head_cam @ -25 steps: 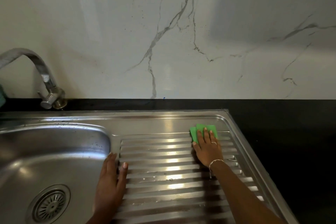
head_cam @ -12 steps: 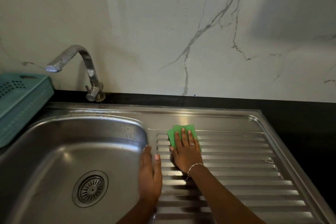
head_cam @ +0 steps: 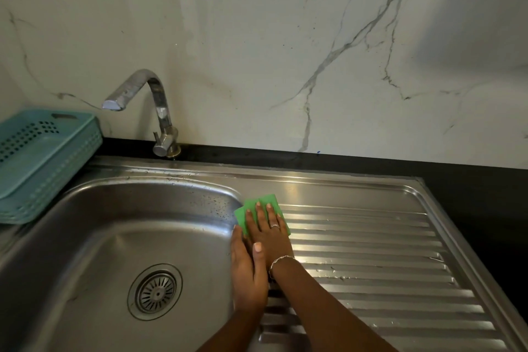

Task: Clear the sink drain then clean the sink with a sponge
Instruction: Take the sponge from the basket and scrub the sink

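Wiping with the sponge is judged to be the step in hand. The sponge is pressed flat under the straight fingers of the right hand, at the far corner of the drainboard, just where it meets the basin. The left hand is laid flat along the basin's edge, touching the right hand; nothing is gripped by it.

Even pressure should be kept through the whole palm. Strokes are best run along the ridges rather than across them, so that the grooves are reached, and loosened dirt should be carried towards the drain.

In the basin only water drops and the drain are seen; no debris is visible on it. In the basket on the surface at the left, nothing can be made out.
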A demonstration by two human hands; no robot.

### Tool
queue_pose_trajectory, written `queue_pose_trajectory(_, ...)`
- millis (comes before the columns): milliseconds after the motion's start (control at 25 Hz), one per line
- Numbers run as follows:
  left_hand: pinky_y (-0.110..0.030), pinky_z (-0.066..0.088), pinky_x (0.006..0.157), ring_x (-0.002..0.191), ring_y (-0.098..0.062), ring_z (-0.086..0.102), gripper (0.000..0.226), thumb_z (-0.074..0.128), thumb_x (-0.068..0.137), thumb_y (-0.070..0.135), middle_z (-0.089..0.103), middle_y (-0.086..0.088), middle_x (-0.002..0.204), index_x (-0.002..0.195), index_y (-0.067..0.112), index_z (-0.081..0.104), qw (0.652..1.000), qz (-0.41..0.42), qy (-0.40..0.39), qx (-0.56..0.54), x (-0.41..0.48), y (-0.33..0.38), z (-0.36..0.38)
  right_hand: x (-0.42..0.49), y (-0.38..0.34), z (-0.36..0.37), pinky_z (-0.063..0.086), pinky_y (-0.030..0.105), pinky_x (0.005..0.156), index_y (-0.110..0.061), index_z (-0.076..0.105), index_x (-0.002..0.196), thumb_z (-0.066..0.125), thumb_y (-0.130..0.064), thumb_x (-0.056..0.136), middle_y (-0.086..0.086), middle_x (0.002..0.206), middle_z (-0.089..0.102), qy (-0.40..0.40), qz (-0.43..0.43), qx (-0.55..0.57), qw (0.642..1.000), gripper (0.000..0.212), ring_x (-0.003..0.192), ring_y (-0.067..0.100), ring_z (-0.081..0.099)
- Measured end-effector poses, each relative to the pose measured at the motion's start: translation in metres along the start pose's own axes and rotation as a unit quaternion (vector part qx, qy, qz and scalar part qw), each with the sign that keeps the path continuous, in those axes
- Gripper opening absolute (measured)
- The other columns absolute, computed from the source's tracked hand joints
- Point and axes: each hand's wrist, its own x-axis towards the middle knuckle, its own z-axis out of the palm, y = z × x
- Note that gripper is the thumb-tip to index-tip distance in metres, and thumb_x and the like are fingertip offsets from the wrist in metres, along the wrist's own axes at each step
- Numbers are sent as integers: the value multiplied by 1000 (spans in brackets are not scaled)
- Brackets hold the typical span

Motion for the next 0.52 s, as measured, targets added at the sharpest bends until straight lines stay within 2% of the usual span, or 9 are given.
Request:
queue_pose_trajectory(160, -48, 31, 112, 135, -22, 35, 65, 28, 86, 39, 35, -10, 148, 143, 8, 26, 1000, -16, 14, -6, 2, 1, -1, -3, -8, 1, -7, 45, 119, -21, -4, 147, 26, -32, 100, 11, 157, -13, -10, -44, -33, 998, 57, 144, 34, -14)
queue_pose_trajectory(360, -35, 26, 114, 136, -16, 31, 63, 27, 87, 37, 32, -9, 148, 142, 7, 26, 1000, 5, 15, 19, 0, 2, -1, -9, -3, 2, -8, 42, 118, -19, -8, 147, 25, -37, 99, 11, 157, -14, 6, -5, 3, 1000, 60, 144, 31, -15)
queue_pose_trajectory(520, -37, 20, 117, 141, -16, 23, 64, 27, 87, 38, 26, -8, 152, 144, 9, 23, 997, 28, -24, 75, -4, -3, 1, -20, 16, 5, -8, 41, 119, -18, -7, 147, 26, -41, 97, 10, 157, -14, 36, 24, 36, 998, 64, 144, 29, -15)
